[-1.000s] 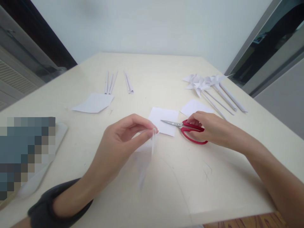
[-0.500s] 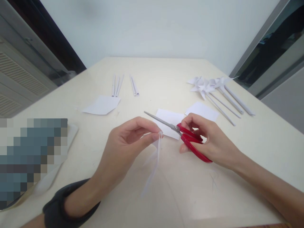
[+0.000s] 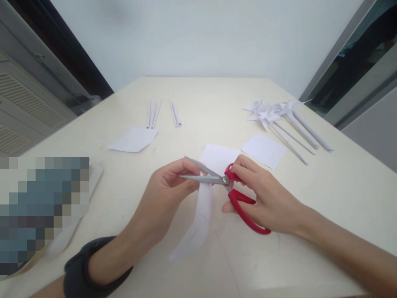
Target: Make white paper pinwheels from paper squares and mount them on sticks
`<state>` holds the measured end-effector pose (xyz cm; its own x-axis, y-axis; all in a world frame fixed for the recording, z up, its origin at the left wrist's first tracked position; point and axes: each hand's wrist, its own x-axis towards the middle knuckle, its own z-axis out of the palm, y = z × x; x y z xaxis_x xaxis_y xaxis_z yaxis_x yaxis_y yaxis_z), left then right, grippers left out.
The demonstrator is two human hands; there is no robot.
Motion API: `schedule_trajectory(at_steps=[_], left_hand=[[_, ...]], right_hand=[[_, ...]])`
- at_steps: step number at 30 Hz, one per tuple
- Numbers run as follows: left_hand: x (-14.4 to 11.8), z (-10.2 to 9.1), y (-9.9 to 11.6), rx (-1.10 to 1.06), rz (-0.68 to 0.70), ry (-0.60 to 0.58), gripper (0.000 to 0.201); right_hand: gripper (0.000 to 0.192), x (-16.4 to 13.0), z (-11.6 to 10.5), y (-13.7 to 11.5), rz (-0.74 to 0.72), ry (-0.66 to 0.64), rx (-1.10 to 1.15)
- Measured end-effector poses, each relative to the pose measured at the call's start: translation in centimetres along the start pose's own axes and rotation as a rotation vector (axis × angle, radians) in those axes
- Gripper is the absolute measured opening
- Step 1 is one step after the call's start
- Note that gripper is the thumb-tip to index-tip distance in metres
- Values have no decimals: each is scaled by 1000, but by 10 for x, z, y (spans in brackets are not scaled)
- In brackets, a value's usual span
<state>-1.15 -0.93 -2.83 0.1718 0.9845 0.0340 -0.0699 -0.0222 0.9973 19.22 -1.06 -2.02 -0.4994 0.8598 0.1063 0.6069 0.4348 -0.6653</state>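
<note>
the left hand [image 3: 169, 188] pinches the top edge of a thin white paper strip [image 3: 198, 219], which hangs down from the fingertips toward the tabletop [image 3: 217, 95], its lower end blurred just above or on the surface. the right hand [image 3: 263, 198] is closed through the red handles of a pair of scissors [image 3: 229, 190], whose blades stand parted, their tips just beside the left fingers and right at the pinch.

the main risk, as i judge it, is those blade tips: they lie so close to the left fingertips that closing them could nick a finger. the strip is limp and held at one end only, so it could fold or slide between the blades instead of cutting cleanly, or the cut could run crooked. a loose pinch could let it drop.

the tabletop is a pale cream, smooth surface. beyond the right hand lie two white paper squares [image 3: 263, 150], and farther off a cluster of white paper pinwheels [image 3: 273, 111] on rolled sticks. beyond the left hand sit a cut paper sheet [image 3: 134, 139] and several rolled paper sticks [image 3: 153, 112]. a plain pale wall stands behind, with dark door or window frames at both sides.
</note>
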Motion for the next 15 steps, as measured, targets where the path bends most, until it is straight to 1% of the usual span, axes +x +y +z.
schedule_trajectory(at_steps=[5, 10, 15], left_hand=[[0, 0, 1, -1, -54, -2, 5], [0, 0, 3, -25, -106, -35, 4], [3, 3, 7, -44, -89, -60, 5]], right_hand=[[23, 0, 1, 2, -22, 23, -32], [27, 0, 3, 4, -29, 22, -4], [29, 0, 5, 4, -38, 35, 10]])
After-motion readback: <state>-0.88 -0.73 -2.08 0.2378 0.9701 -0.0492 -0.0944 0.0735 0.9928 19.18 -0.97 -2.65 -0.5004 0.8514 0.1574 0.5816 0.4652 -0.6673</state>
